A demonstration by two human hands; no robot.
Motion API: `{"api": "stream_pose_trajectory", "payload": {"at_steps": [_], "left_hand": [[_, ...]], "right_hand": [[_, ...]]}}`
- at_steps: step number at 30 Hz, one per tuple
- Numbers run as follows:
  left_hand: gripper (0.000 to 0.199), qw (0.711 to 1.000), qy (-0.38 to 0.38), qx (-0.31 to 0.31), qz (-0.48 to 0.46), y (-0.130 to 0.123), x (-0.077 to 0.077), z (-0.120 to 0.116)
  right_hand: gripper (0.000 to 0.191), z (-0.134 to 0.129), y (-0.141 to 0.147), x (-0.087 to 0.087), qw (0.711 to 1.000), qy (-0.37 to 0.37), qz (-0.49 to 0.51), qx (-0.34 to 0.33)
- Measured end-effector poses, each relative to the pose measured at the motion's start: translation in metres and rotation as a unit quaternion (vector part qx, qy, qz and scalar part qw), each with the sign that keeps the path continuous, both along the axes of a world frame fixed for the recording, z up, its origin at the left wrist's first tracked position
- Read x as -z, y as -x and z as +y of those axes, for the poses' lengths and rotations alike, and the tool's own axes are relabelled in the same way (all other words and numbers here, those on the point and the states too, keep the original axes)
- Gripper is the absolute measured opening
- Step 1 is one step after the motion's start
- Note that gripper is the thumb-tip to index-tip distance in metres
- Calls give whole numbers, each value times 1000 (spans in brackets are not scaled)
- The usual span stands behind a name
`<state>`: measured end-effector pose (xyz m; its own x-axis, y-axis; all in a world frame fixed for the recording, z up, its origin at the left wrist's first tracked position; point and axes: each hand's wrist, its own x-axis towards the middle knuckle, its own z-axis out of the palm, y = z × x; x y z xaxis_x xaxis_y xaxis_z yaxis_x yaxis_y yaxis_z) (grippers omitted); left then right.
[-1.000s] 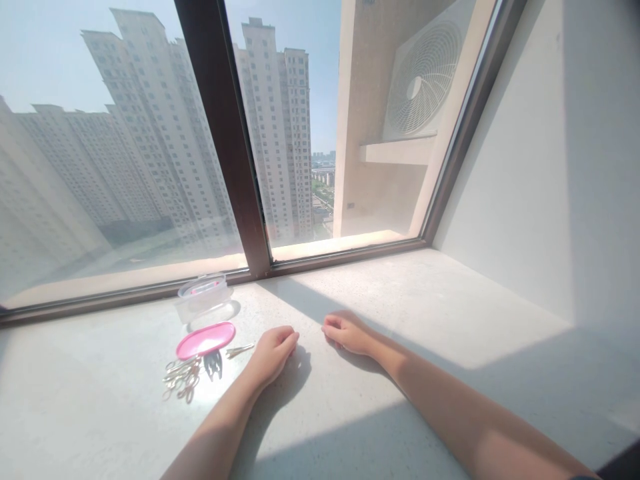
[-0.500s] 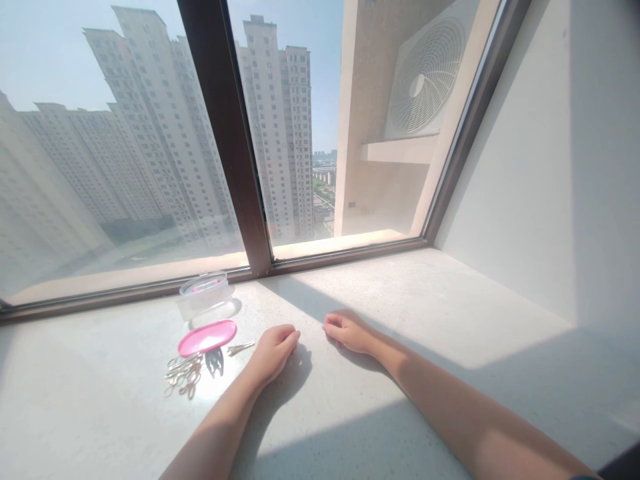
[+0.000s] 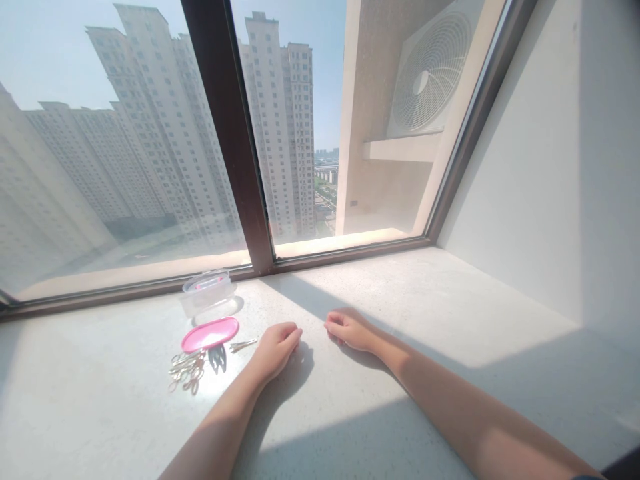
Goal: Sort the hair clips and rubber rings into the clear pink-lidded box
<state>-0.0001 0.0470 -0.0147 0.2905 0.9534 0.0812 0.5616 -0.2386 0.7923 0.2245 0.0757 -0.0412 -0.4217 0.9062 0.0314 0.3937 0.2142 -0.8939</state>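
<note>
My left hand [image 3: 276, 348] rests on the pale windowsill in a loose fist, with no object visible in it. Across a small gap, my right hand [image 3: 347, 329] is likewise curled closed on the sill, nothing showing between its fingers. Just left of my left hand lies a slim silver metal piece [image 3: 243, 345], perhaps a clip. Beyond that are a few dark clip-like pieces [image 3: 217, 360] and a pile of silver metal pieces with loops [image 3: 188, 369], too small to name surely. A pink oval lid [image 3: 211, 334] lies flat behind them.
A clear plastic tub [image 3: 203, 303] with something pink inside stands against the window frame [image 3: 257, 243]. The white side wall [image 3: 525, 173] bounds the sill [image 3: 390, 293] on the right. Tall buildings and an air-conditioner unit are outside the glass.
The view has shifted very slightly, so the scene sits a little further right. Both hands and the objects on the sill stay where they were.
</note>
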Motion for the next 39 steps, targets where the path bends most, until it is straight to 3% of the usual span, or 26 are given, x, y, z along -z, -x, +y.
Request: {"api": "stream_pose_trajectory", "payload": {"at_steps": [10, 39], "left_hand": [[35, 1000, 2, -1, -2, 0, -1, -1], [35, 1000, -7, -14, 0, -2, -2, -2]], "right_hand": [[26, 0, 0, -2, 1000, -3, -2, 0], [24, 8, -1, 18, 999, 18, 27, 2]]}}
